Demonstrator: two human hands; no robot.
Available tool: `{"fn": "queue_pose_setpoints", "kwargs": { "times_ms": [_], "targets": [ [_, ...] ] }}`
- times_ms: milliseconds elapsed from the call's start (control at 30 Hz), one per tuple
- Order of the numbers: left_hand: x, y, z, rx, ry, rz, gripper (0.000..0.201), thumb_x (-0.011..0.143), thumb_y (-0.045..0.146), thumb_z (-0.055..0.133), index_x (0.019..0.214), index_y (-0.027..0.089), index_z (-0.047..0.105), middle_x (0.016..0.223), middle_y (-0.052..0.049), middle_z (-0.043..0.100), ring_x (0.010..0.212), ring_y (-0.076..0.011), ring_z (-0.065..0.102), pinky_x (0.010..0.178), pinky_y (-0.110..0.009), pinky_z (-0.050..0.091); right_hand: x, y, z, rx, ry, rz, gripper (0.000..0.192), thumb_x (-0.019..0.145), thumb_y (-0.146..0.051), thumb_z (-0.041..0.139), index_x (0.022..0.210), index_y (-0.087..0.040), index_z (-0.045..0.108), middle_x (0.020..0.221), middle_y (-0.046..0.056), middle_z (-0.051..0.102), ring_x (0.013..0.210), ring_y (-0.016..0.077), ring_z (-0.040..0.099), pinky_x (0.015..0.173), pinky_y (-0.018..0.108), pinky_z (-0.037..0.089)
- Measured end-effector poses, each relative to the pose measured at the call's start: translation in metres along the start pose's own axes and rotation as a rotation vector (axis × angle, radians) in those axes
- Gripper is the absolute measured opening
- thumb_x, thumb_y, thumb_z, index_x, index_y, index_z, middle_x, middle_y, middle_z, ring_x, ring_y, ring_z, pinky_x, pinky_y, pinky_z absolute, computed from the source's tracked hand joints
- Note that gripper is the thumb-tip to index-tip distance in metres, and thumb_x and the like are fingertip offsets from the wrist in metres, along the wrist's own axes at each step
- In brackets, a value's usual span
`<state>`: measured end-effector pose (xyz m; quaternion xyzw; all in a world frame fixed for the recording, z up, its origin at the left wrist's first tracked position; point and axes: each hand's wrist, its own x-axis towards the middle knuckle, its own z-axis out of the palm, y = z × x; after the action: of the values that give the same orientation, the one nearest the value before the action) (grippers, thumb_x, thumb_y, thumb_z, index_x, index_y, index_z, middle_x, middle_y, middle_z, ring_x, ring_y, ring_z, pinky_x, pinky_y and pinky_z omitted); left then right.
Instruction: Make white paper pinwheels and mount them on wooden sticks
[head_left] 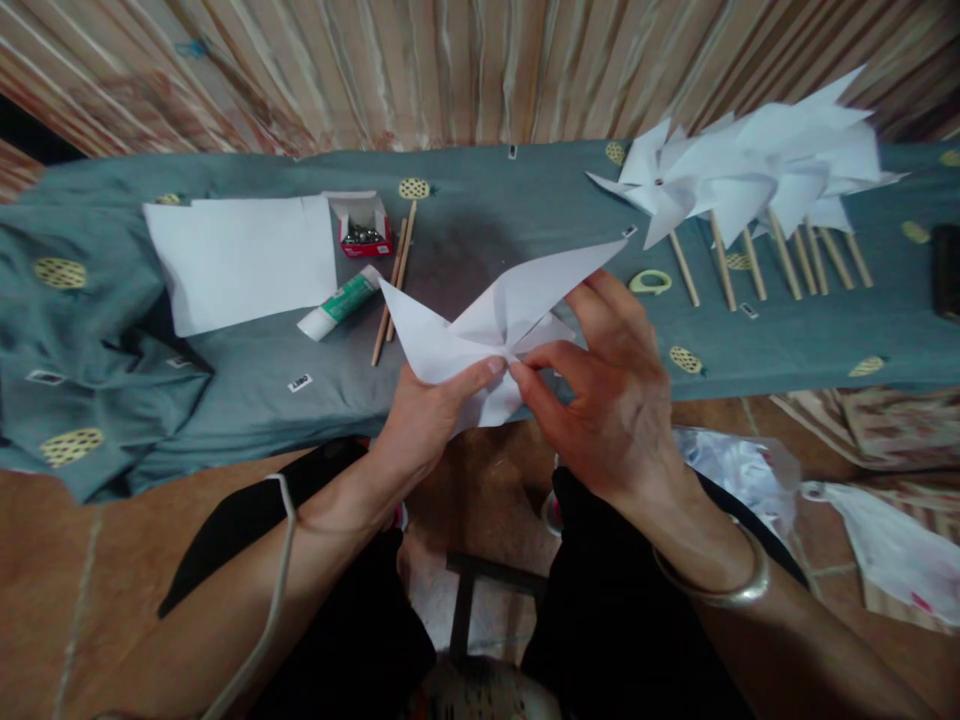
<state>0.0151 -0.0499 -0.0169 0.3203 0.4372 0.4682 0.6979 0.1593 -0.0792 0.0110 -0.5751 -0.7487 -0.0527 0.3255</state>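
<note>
A white paper pinwheel (480,325) with folded blades is held up over the near edge of the cloth-covered table. My left hand (431,410) grips it from the lower left, the thumb pressed near its centre and the other fingers hidden behind the paper. From the right, my right hand (607,390) has thumb and forefinger pinched close to that same centre. Whether a pin sits between those fingertips is too small to make out. Its remaining fingers curl behind the right-hand blade.
Left on the green cloth (255,385) lie white paper sheets (251,260), a glue stick (341,303), a red box of metal pins (365,238) and wooden sticks (394,285). Several pinwheels on sticks (757,175) and a yellow-green ring (650,282) lie right. Plastic bags (892,545) are on the floor.
</note>
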Motion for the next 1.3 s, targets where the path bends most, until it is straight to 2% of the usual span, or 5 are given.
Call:
{"fn": "queue_pose_setpoints", "kwargs": {
  "times_ms": [533, 733, 900, 1067, 1300],
  "targets": [
    [0.006, 0.002, -0.001, -0.025, 0.065, -0.011, 0.044, 0.06, 0.026, 0.085, 0.099, 0.012, 0.072, 0.097, -0.008, 0.076, 0.088, -0.0234, 0.071, 0.083, -0.034, 0.057, 0.0, 0.0, -0.009, 0.098, 0.012, -0.011, 0.005, 0.088, -0.024, 0.065, 0.087, -0.022, 0.07, 0.134, 0.013, 0.06, 0.136, 0.033, 0.047, 0.114, 0.053, 0.039],
    [0.008, 0.0, -0.006, 0.032, 0.033, -0.014, 0.045, 0.059, 0.027, 0.085, 0.099, 0.013, 0.072, 0.1, -0.009, 0.076, 0.092, -0.0246, 0.071, 0.087, -0.037, 0.056, 0.011, 0.019, -0.014, 0.422, -0.101, 0.341, 0.047, 0.078, -0.035, 0.074, 0.119, -0.019, 0.059, 0.128, 0.013, 0.065, 0.118, 0.03, 0.062, 0.099, 0.053, 0.051],
    [0.004, 0.002, -0.006, 0.138, 0.003, -0.026, 0.043, 0.057, 0.026, 0.086, 0.095, 0.011, 0.072, 0.091, -0.007, 0.076, 0.08, -0.0205, 0.069, 0.077, -0.032, 0.057, 0.016, 0.027, -0.007, 0.967, -0.399, 0.604, 0.045, 0.067, -0.04, 0.08, 0.104, -0.021, 0.061, 0.09, 0.004, 0.076, 0.076, 0.0209, 0.07, 0.064, 0.034, 0.059],
    [-0.001, 0.008, -0.004, 0.222, 0.005, -0.024, 0.037, 0.056, 0.025, 0.085, 0.088, 0.01, 0.073, 0.084, -0.006, 0.076, 0.072, -0.0179, 0.067, 0.069, -0.028, 0.056, 0.017, 0.029, -0.007, 0.813, -0.525, 0.676, 0.024, 0.064, -0.034, 0.082, 0.065, -0.018, 0.065, 0.062, 0.002, 0.069, 0.055, 0.0152, 0.061, 0.044, 0.025, 0.046],
    [-0.003, 0.008, -0.002, 0.238, -0.009, -0.041, 0.034, 0.056, 0.025, 0.085, 0.085, 0.01, 0.074, 0.079, -0.005, 0.075, 0.069, -0.0167, 0.066, 0.068, -0.028, 0.056, 0.016, 0.027, -0.003, 0.676, -0.487, 0.629, 0.019, 0.067, -0.028, 0.08, 0.064, -0.014, 0.067, 0.06, 0.001, 0.065, 0.062, 0.0159, 0.062, 0.048, 0.023, 0.046]
  ]
}}
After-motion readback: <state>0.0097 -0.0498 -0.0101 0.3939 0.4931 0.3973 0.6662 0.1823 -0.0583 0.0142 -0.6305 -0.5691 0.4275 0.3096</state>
